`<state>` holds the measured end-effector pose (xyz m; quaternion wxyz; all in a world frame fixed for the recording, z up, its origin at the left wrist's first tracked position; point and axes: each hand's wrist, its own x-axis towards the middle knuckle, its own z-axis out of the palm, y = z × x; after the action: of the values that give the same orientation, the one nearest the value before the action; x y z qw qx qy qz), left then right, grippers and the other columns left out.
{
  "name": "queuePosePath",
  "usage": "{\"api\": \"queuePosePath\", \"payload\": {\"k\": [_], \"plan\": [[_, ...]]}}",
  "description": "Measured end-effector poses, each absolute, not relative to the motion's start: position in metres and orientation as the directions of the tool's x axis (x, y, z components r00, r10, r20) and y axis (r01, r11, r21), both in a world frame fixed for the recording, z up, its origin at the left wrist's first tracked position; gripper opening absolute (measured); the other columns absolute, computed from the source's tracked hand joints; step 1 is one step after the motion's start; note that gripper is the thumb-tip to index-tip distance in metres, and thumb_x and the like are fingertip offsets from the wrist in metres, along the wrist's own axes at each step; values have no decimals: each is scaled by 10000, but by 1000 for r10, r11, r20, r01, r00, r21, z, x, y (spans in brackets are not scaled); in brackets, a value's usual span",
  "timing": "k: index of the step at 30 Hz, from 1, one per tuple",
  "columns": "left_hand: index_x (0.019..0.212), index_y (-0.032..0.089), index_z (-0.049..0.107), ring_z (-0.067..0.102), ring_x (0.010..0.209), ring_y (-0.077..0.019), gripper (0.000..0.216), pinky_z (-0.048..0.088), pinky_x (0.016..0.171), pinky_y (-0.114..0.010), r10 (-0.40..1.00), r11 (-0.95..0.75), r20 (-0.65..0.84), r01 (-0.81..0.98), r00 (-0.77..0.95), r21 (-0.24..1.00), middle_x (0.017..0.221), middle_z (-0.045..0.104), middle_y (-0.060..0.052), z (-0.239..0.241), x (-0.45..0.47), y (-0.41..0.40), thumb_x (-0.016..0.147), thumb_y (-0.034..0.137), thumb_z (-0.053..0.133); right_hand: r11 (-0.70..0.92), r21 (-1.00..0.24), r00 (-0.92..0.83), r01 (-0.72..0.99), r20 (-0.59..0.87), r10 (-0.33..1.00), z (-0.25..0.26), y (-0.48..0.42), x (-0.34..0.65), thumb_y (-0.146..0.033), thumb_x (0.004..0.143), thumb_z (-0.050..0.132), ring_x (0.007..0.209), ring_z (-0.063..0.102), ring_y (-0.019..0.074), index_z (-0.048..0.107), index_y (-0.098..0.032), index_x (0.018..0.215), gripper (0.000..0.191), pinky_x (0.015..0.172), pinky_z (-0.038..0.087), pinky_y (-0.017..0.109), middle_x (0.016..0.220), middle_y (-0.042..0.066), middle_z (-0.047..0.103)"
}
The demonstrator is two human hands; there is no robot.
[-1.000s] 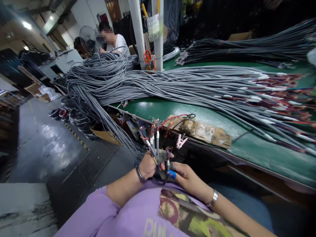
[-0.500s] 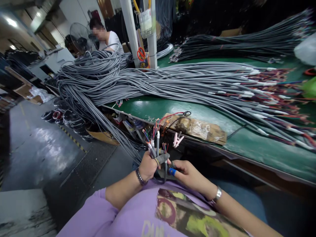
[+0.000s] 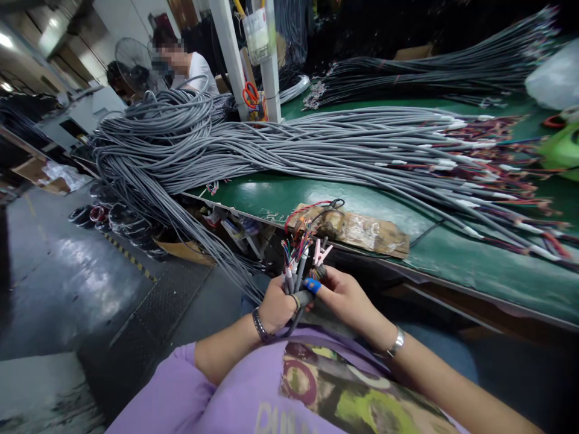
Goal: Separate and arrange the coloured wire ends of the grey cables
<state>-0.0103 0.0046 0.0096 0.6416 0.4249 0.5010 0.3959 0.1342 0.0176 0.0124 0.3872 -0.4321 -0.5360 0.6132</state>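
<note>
My left hand [image 3: 277,304] is closed round a small bunch of grey cables [image 3: 295,274] whose stripped ends, with coloured wires and white sleeves, stick upward. My right hand [image 3: 344,295] meets it from the right, its fingers pinched on the same cable ends; one fingertip wears a blue cover [image 3: 312,285]. Both hands sit just below the front edge of the green table [image 3: 456,265]. A pink clip [image 3: 320,253] hangs at that edge just above the hands.
A big pile of long grey cables [image 3: 280,144] lies across the table and spills off its left end to the floor. A taped cardboard piece [image 3: 366,232] with red and black leads lies at the table edge. Another person [image 3: 181,57] sits beyond. White posts [image 3: 271,66] stand behind.
Both hands have risen toward the table edge. The right hand has moved up against the cable ends, which now stand gathered closer together.
</note>
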Motion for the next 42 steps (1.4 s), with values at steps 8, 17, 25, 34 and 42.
{"api": "queuePosePath", "payload": {"k": [8,17,25,34,42], "plan": [[634,133,602,513,427,-97,362,380,419,-201,893,388,-383,24,235,921,504,588,-4,15,-14,6,573,428,803,-27,-994,-324,107,-60,944,18,14,150,-556,758,634,552,516,147,610,-204,654,367,535,429,268,594,13,611],[596,132,640,553,520,-122,359,435,555,-244,959,278,-268,-130,89,952,536,620,-38,7,-13,4,664,466,753,-154,-987,-208,44,-160,965,2,14,147,-561,705,683,511,435,113,621,-185,679,382,482,386,242,577,-8,556],[604,133,613,554,498,-120,354,452,547,-254,944,331,-326,-199,60,922,540,604,-26,4,-13,7,668,456,744,-84,-996,-203,25,-87,975,5,9,144,-537,721,690,612,555,172,669,-205,666,337,612,472,288,634,30,638],[620,139,568,465,401,-70,346,351,408,-201,945,306,-323,-220,-46,926,513,562,12,7,-10,7,631,430,756,-143,-988,-235,48,-151,960,7,12,142,-521,730,677,619,536,160,650,-193,727,329,604,451,282,688,27,639],[620,144,567,450,368,-76,342,349,383,-207,940,340,-333,-121,76,933,474,554,15,7,-11,0,622,425,763,-311,-942,-299,-128,-262,918,12,20,137,-480,648,765,582,515,134,619,-182,696,335,575,399,262,599,-4,618]]}}
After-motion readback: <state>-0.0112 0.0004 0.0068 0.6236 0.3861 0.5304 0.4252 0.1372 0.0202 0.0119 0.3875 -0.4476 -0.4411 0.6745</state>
